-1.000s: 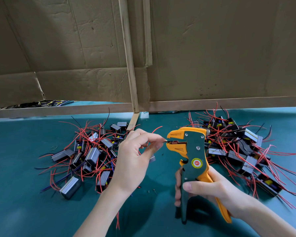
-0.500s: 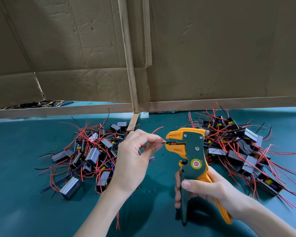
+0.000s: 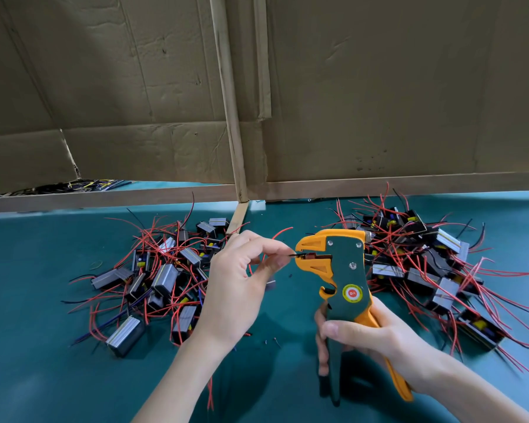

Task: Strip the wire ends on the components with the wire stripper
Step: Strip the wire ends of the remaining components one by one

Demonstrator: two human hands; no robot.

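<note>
left hand (image 3: 235,288) pinches a thin dark wire end (image 3: 297,255) lying level, tip pointing right into the mouth of the wire stripper (image 3: 344,270), which the right hand (image 3: 376,340) grips upright by its handles over the surface (image 3: 43,377); the squeeze looks like the right hand's call

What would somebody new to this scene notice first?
The orange and green wire stripper stands out at centre, gripped upright by the right hand, while the left hand pinches a thin black wire at its jaws. A left pile and a right pile of small components with red wires flank them on the teal table. A cardboard wall stands behind.
</note>
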